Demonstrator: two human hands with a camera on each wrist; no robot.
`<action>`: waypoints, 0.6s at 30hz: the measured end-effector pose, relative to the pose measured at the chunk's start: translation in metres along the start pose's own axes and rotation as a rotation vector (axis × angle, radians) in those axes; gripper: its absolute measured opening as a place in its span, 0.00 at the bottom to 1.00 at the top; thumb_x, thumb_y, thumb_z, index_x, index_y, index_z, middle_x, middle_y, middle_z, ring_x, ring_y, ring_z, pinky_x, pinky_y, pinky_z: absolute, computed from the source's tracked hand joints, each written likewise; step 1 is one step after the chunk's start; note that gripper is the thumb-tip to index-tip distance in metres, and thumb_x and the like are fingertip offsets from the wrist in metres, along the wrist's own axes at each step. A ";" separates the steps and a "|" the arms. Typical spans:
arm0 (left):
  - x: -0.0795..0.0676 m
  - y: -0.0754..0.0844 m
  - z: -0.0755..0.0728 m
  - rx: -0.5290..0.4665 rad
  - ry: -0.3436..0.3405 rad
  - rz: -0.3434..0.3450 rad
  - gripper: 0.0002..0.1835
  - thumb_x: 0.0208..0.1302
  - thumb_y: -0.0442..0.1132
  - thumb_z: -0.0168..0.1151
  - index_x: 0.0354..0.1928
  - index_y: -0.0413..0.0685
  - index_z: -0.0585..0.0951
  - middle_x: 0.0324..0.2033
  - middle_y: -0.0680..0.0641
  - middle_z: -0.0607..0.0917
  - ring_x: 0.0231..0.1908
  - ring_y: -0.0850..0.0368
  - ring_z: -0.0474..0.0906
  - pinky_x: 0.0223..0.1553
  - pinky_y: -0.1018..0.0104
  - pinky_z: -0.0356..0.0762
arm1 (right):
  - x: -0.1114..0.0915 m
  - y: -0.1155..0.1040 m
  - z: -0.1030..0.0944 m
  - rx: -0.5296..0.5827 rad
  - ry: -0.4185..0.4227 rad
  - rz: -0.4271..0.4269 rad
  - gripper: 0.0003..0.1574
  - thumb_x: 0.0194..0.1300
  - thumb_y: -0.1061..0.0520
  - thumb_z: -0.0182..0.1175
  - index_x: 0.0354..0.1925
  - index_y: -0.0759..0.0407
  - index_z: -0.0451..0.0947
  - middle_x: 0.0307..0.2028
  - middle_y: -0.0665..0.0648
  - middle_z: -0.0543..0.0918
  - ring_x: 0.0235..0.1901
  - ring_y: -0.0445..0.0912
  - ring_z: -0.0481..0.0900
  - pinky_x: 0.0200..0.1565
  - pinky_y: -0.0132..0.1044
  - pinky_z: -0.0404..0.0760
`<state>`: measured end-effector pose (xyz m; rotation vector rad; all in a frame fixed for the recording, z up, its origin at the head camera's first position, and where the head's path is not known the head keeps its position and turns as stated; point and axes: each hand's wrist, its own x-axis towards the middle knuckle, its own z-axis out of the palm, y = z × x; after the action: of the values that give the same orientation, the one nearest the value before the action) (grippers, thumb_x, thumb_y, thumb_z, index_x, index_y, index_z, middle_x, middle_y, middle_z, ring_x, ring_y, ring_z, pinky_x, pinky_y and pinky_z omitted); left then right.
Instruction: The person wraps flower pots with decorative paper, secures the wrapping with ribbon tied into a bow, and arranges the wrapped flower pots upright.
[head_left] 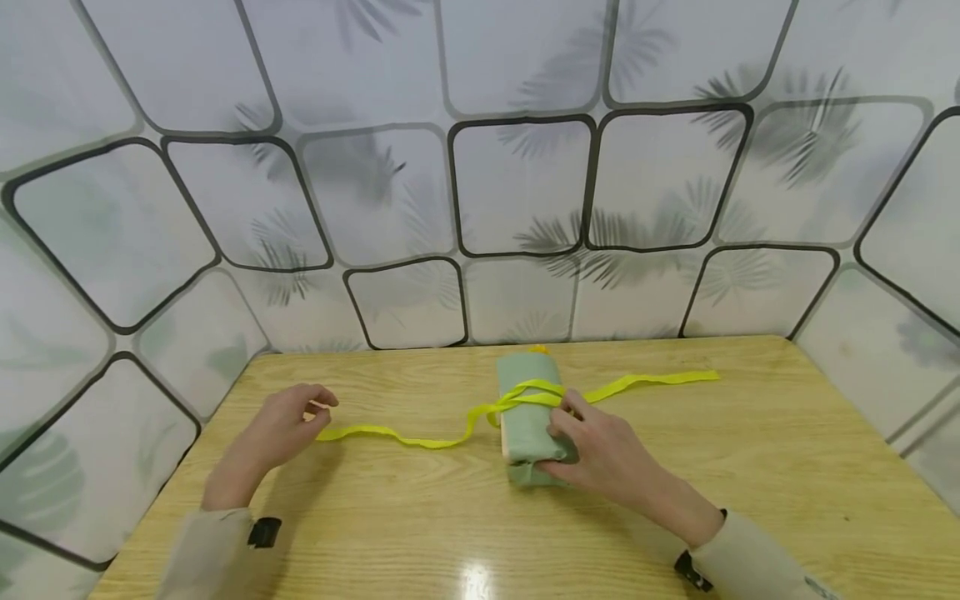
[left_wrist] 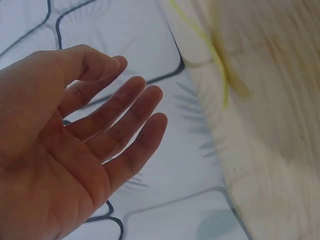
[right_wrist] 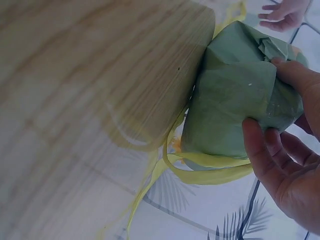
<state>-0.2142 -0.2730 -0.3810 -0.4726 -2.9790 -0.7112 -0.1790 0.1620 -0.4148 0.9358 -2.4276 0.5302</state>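
Note:
A green wrapped package (head_left: 531, 437) lies on the table, its folded end toward the person. Yellow ribbon (head_left: 431, 443) passes around its middle and trails out to both sides. My right hand (head_left: 603, 450) grips the package at its near right; in the right wrist view the thumb (right_wrist: 295, 75) lies at the folded end and the fingers on the side. Above the table at left hovers my left hand (head_left: 281, 425), its fingers loosely bent around nothing. In the left wrist view, the ribbon's loose end (left_wrist: 223, 87) lies apart from that hand.
The wooden table (head_left: 420, 533) ends at a patterned covering (head_left: 517, 183) at the back and sides. The ribbon's right tail (head_left: 660, 379) stretches across the table. A bit of orange (head_left: 538, 350) shows behind the package.

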 end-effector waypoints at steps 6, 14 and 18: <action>0.016 0.033 0.015 -0.062 0.009 0.086 0.10 0.74 0.34 0.58 0.51 0.40 0.84 0.48 0.39 0.87 0.44 0.46 0.86 0.41 0.56 0.86 | 0.001 -0.001 0.000 -0.014 -0.008 -0.001 0.31 0.42 0.43 0.85 0.32 0.49 0.72 0.36 0.48 0.71 0.25 0.32 0.67 0.24 0.21 0.68; 0.029 0.097 0.046 -0.143 0.072 0.331 0.09 0.72 0.36 0.63 0.51 0.48 0.84 0.45 0.47 0.87 0.37 0.60 0.84 0.35 0.71 0.82 | 0.001 -0.001 0.002 0.006 -0.017 -0.009 0.30 0.44 0.44 0.85 0.32 0.49 0.72 0.36 0.48 0.71 0.25 0.31 0.66 0.24 0.22 0.66; 0.036 0.120 0.061 -0.122 0.083 0.447 0.11 0.72 0.37 0.64 0.54 0.48 0.83 0.46 0.48 0.86 0.35 0.60 0.84 0.35 0.71 0.82 | 0.001 -0.001 0.002 -0.012 -0.013 -0.008 0.32 0.42 0.44 0.85 0.32 0.50 0.72 0.36 0.48 0.71 0.26 0.32 0.67 0.25 0.22 0.68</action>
<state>-0.2101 -0.1335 -0.3795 -1.0422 -2.6162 -0.8348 -0.1792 0.1599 -0.4155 0.9461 -2.4349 0.5082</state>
